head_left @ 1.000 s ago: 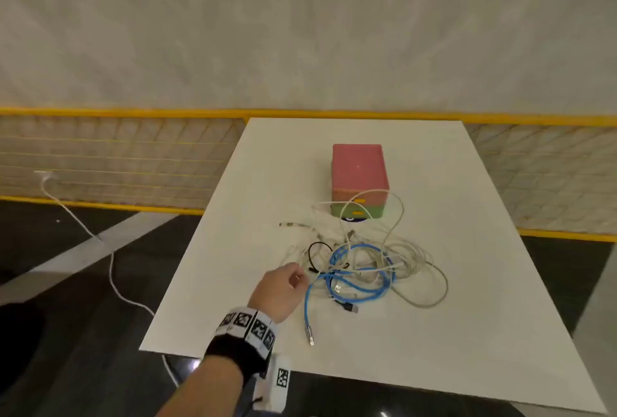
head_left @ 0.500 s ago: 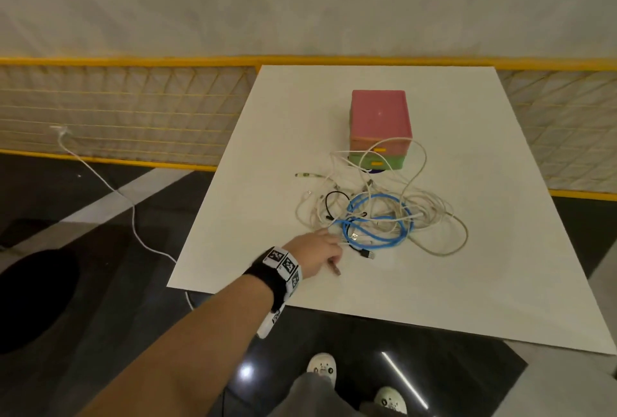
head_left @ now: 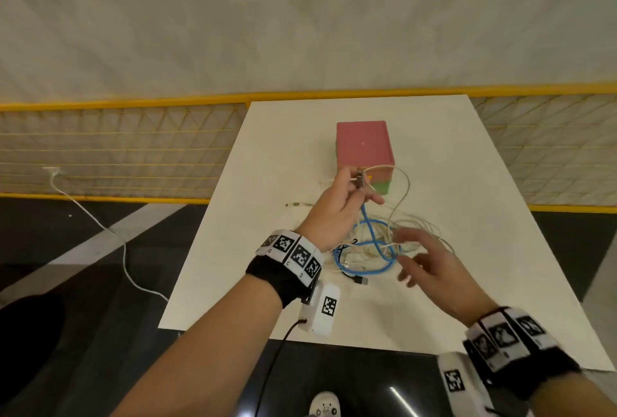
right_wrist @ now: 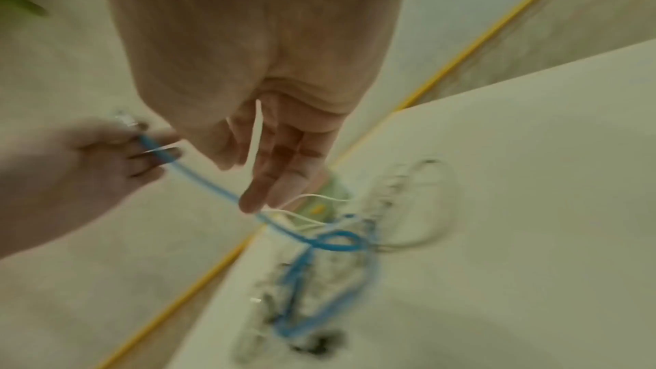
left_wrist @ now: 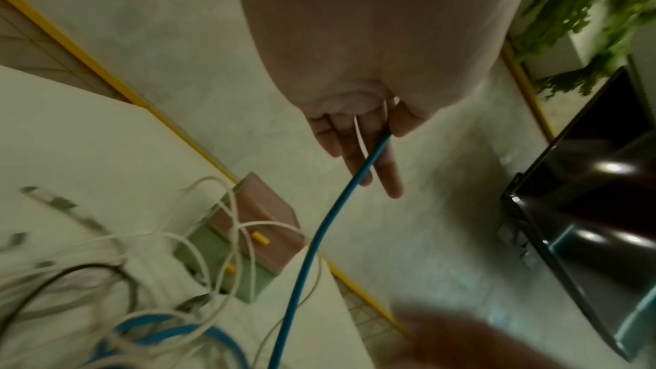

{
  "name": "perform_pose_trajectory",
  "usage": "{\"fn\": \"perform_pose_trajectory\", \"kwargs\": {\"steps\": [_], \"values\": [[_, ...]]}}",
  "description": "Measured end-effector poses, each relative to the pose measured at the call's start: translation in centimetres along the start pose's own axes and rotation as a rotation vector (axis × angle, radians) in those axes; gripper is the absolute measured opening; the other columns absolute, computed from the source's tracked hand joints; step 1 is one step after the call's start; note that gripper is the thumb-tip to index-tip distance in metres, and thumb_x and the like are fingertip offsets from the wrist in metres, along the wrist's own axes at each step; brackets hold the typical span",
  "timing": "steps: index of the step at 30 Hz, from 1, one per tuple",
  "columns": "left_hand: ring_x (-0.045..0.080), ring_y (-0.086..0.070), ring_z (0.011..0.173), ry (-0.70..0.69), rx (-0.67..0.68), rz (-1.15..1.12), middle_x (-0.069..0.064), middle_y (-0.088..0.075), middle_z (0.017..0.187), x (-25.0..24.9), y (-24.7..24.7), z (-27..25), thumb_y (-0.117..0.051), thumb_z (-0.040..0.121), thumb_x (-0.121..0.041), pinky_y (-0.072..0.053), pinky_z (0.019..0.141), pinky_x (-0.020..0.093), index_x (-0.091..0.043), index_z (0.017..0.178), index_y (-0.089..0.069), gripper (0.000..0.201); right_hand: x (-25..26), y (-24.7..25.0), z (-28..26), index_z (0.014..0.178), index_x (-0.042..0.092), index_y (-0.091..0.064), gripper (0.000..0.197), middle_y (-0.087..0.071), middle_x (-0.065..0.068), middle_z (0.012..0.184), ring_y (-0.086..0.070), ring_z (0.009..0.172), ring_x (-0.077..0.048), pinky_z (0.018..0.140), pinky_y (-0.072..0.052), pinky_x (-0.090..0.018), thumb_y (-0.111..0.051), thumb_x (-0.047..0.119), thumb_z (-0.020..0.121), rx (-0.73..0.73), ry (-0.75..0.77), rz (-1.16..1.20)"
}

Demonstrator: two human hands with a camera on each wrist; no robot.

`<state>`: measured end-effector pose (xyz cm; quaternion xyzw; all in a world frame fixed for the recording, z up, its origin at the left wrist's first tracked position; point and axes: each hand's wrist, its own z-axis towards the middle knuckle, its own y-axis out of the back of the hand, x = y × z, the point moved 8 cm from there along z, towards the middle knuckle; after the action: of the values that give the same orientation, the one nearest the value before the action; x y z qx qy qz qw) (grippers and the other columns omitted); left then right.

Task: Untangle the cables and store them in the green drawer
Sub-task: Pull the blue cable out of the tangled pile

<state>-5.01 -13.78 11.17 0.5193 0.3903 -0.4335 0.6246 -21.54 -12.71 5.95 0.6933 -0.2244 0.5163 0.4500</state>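
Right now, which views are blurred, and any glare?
Head view: mostly sharp; right hand motion-smeared. Left wrist view: blue cable crisp, the white cables soft. Right wrist view: cable pile heavily blurred. Glare only on the dark glossy panel.

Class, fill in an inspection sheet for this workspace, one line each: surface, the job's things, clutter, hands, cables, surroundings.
Surface: white table, cables piled mid-table.
Job's things: small drawer unit, pink on top, green drawer at the bottom, appears closed; tangled cables in front of it.
Clutter: nothing seen.
Hands: left hand raised, its grip on the blue cable near the plug; right hand open above the tangle, holding nothing.
Cables: blue cable loops through white cables; a black cable lies at the near edge of the pile.
Surroundings: yellow mesh fence, pale wall, dark floor with a white cord.
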Motion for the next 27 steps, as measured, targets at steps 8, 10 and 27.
{"fn": "perform_pose_trajectory", "kwargs": {"steps": [8,10,27], "values": [[0.013,-0.052,0.065,-0.213,-0.300,-0.212,0.000,-0.048,0.075,-7.0,6.0,0.9,-0.035,0.095,-0.004,-0.050,0.077,0.038,-0.020,0.100,-0.044,0.018,1.9,-4.7,6.8,0.085,0.010,-0.050,0.024,-0.054,-0.002,0.074,-0.067,0.072,-0.023,0.072,-0.058,-0.046,-0.034,0.018,0.101,0.131,0.035,0.137],[0.011,-0.041,0.057,-0.242,-0.382,-0.218,-0.008,-0.047,0.071,-8.0,9.0,0.8,-0.041,0.089,-0.004,-0.041,0.062,0.030,-0.020,0.092,-0.048,0.018,-0.8,-4.0,6.5,0.078,0.012,-0.049,0.027,-0.052,0.000,0.071,-0.065,0.079,-0.024,0.075,-0.057,-0.047,-0.035,0.019,0.101,0.147,-0.021,0.022],[0.009,-0.043,0.030,0.028,-0.422,0.095,-0.003,-0.050,0.050,-8.7,9.7,3.5,-0.037,0.104,-0.035,-0.036,0.039,0.020,-0.018,0.077,-0.045,0.033,0.9,0.8,8.7,0.077,0.028,-0.045,0.028,-0.062,0.000,0.077,-0.063,0.081,-0.023,0.088,-0.048,-0.049,-0.032,0.025,0.101,0.112,0.141,-0.238]]}}
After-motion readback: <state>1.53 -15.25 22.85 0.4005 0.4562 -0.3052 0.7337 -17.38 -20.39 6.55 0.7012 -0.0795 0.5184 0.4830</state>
